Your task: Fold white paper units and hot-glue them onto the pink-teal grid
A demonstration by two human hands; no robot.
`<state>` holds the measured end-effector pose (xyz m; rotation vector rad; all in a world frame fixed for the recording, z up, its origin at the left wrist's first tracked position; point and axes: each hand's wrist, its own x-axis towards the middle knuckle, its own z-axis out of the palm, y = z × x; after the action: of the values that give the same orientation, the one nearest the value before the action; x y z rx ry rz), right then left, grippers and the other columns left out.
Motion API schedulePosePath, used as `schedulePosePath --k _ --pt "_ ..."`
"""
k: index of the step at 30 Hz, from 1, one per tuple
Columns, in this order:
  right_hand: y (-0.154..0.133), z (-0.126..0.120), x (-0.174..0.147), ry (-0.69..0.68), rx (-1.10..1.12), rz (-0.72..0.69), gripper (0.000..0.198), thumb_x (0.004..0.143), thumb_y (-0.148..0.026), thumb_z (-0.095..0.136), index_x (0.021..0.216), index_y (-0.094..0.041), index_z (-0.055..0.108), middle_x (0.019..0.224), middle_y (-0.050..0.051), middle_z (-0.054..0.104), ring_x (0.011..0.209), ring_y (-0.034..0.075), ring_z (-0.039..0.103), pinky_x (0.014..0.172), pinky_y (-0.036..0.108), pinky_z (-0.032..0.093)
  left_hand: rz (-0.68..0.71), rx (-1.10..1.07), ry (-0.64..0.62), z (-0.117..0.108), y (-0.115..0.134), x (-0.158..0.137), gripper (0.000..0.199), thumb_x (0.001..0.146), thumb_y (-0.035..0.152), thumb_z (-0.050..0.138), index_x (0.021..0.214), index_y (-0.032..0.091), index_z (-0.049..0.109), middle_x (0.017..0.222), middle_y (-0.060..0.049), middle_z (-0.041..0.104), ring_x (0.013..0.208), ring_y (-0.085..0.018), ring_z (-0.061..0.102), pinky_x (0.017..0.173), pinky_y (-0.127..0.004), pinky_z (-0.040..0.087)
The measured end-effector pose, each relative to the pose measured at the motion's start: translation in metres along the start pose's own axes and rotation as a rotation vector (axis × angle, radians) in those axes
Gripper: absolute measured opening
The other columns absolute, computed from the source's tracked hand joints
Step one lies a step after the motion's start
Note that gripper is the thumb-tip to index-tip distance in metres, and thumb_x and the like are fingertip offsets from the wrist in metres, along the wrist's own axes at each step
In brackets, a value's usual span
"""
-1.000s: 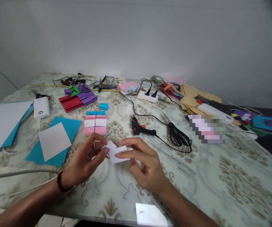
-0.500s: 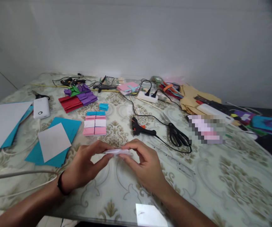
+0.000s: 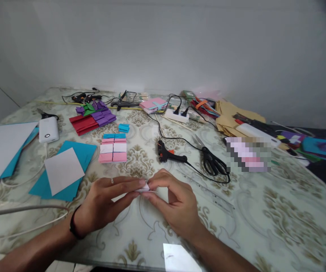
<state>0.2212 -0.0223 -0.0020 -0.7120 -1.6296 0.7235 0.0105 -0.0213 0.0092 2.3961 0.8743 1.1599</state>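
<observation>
Between my two hands is a small folded white paper (image 3: 144,188), mostly covered by the fingers. My left hand (image 3: 106,198), with a ring and a dark wristband, pinches its left end. The thumb and fingers of my right hand (image 3: 176,200) are closed on its right end. Just beyond the hands lie folded pink and white paper pieces (image 3: 113,153) topped by blue strips. A small folded blue paper (image 3: 123,128) sits behind them. Left of my left hand, a white paper square (image 3: 64,170) rests on blue sheets (image 3: 87,153).
A black glue gun (image 3: 170,154) and black-handled scissors (image 3: 212,160) lie beyond my right hand, near a clear ruler (image 3: 208,190). Red folded paper (image 3: 83,124), a white power bank (image 3: 48,129) and a power strip (image 3: 176,116) stand further back. A white scrap (image 3: 179,258) lies at the front edge.
My left fingers have stretched further over the folded paper, covering more of it. Both hands have come slightly lower and closer together, and the paper is tilted differently.
</observation>
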Motion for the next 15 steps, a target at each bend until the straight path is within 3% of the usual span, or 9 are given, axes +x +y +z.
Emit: schedulePosePath --k 9,15 --pt "-0.001 -0.002 -0.001 -0.053 -0.018 -0.149 0.017 0.090 -0.003 0.075 0.097 -0.019 0.076 0.085 0.005 0.070 0.078 0.018 0.065 0.071 0.035 0.053 0.041 0.076 0.065 -0.005 0.008 0.000 0.029 0.092 0.008 0.072 0.115 0.025 0.075 0.107 -0.005 0.086 0.089 -0.019 0.084 0.079 -0.023 0.067" --pt "-0.001 -0.001 -0.004 -0.024 -0.050 -0.115 0.018 0.091 -0.008 0.078 0.102 -0.021 0.075 0.086 0.004 0.069 0.078 0.019 0.064 0.070 0.036 0.053 0.064 0.071 0.079 -0.005 0.011 0.002 0.038 0.090 0.005 0.070 0.121 0.027 0.074 0.099 -0.003 0.087 0.080 -0.021 0.084 0.072 -0.028 0.069"
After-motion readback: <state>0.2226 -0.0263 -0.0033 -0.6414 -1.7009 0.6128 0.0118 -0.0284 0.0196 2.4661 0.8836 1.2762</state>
